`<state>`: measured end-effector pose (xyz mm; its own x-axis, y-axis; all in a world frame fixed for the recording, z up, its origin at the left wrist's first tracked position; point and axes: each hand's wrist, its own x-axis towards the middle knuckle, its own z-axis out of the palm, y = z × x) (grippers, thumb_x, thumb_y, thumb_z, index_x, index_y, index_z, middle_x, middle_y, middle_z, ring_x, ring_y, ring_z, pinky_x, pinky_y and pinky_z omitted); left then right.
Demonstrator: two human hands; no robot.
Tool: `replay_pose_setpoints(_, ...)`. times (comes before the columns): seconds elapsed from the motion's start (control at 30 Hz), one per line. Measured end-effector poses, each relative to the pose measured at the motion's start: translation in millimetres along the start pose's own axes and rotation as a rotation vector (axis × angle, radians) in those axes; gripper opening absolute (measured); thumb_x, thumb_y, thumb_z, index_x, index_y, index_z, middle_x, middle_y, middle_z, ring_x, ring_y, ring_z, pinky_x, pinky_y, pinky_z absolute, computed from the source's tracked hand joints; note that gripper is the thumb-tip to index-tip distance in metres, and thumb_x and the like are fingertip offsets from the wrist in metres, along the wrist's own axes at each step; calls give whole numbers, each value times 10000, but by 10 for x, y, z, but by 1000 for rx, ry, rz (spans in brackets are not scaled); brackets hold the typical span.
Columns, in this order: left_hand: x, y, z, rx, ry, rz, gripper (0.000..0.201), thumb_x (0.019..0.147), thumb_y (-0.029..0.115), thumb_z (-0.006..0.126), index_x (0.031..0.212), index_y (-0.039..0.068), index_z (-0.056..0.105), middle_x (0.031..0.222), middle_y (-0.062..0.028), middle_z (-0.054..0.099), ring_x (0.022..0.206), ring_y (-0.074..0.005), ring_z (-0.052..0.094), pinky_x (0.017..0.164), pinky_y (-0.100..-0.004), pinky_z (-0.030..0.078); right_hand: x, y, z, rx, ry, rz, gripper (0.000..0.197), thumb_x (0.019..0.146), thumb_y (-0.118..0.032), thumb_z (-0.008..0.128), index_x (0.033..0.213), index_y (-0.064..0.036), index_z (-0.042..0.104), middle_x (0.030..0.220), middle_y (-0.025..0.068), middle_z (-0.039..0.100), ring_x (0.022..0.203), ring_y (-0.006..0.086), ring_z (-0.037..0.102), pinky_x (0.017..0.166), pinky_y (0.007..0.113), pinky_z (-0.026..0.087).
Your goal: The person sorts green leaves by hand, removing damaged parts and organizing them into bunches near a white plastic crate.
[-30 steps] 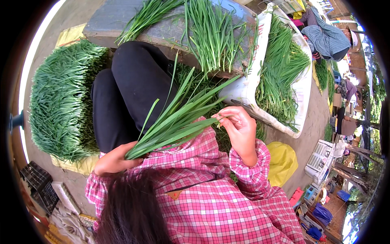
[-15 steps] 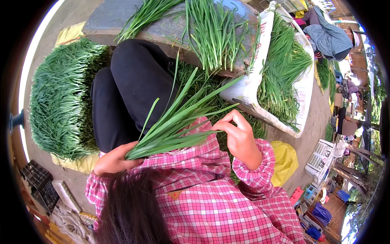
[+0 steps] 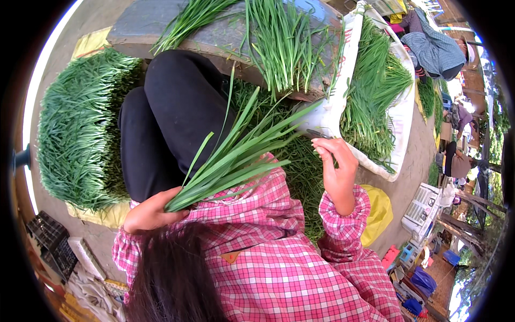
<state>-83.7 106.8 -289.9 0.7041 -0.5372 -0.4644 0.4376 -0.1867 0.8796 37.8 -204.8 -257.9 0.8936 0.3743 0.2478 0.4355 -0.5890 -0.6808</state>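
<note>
My left hand [image 3: 155, 208] is closed around the base of a small bunch of garlic chives [image 3: 225, 166]. The flat green leaves fan out over my lap toward the upper right. To the right of the leaf tips I hold my right hand [image 3: 338, 169] up, thumb and fingers pinched together, apart from the bunch. Whatever may be between those fingertips is too small to make out. Just beyond it stands a white plastic crate [image 3: 348, 70] with more cut chives [image 3: 375, 86] lying inside.
Two loose piles of chives, one at the left [image 3: 196, 19] and one at the right [image 3: 284, 48], lie on a worn grey board [image 3: 139, 27] ahead. A large stacked heap [image 3: 80, 129] is at my left. Loose leaves [image 3: 306, 182] cover the ground beside me, near a yellow sack [image 3: 378, 214]. Another person [image 3: 434, 45] sits at far right.
My right hand has moved right, away from the leaf tips it was touching, toward the crate. The left hand and its bunch stay nearly in place.
</note>
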Motion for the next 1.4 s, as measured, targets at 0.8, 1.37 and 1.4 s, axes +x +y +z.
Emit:
replay_pose_setpoints(0.8,39,17,-11,-4,-17,24,354,763,84,552,1076,-8,416,892,-100,550,801,-133,497,735,-254,393,333,-312,106,12,-43,-345,261,558,51,626,798,-30,564,781,91,543,689,233,531,566,304,430)
replay_pose_setpoints(1.37,12,56,-3,6,0,-8,375,757,76,554,1090,-9,406,849,-99,558,747,-125,503,693,-246,406,143,-314,172,-161,46,-371,248,503,92,547,723,-17,583,682,73,472,640,231,481,510,292,402)
replay_pose_setpoints(1.4,23,53,-12,-13,-18,-35,375,755,78,554,1090,-8,408,862,-103,558,766,-129,505,705,-251,404,140,-318,176,-167,50,-369,243,501,92,544,713,-19,579,685,75,469,642,232,478,512,294,401)
